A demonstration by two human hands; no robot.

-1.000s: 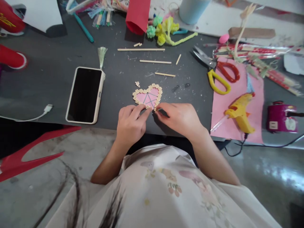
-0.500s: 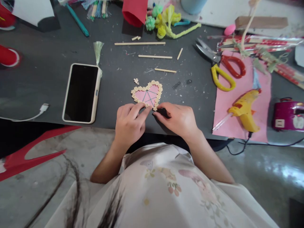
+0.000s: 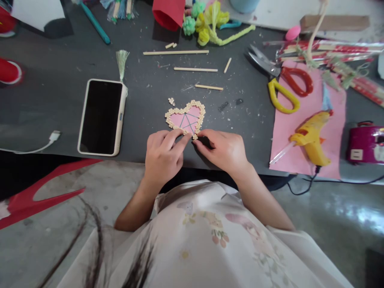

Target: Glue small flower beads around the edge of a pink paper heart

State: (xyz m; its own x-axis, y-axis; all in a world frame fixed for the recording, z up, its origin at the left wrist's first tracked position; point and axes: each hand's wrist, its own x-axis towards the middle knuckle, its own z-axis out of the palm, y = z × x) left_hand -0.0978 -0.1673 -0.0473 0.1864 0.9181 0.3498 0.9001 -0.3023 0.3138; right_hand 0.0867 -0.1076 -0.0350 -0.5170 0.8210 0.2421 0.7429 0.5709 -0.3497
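Your left hand (image 3: 163,154) is bearing on the lower left edge of the pink paper heart (image 3: 186,118), thumb and forefinger standing slightly apart on its rim, while your right hand (image 3: 226,150) is bringing thumb and forefinger close together at the heart's bottom tip; whether either pair is clamping the rim or just steadying it, you are covering too much to tell. The heart is lying flat just beyond your fingertips, its edge carrying a border of small pale pieces and its middle showing thin dark lines. Over the last second your fingers are keeping to the same spot and only the view is shifting a little, so you are probably continuing the same careful work at the tip rather than beginning another step. Just beyond the heart's left lobe, a small loose cluster (image 3: 171,101) is sitting apart from the border. Farther ahead of your fingers, a short wooden stick (image 3: 209,87), a medium wooden stick (image 3: 195,69) and a long wooden stick (image 3: 176,53) are lying crosswise. Left of your left fingers, a smartphone (image 3: 100,118) is resting face up; well right of your right fingers, a yellow glue gun (image 3: 312,136) is lying on a pink sheet (image 3: 334,140), with scissors (image 3: 274,72) angling beyond it.
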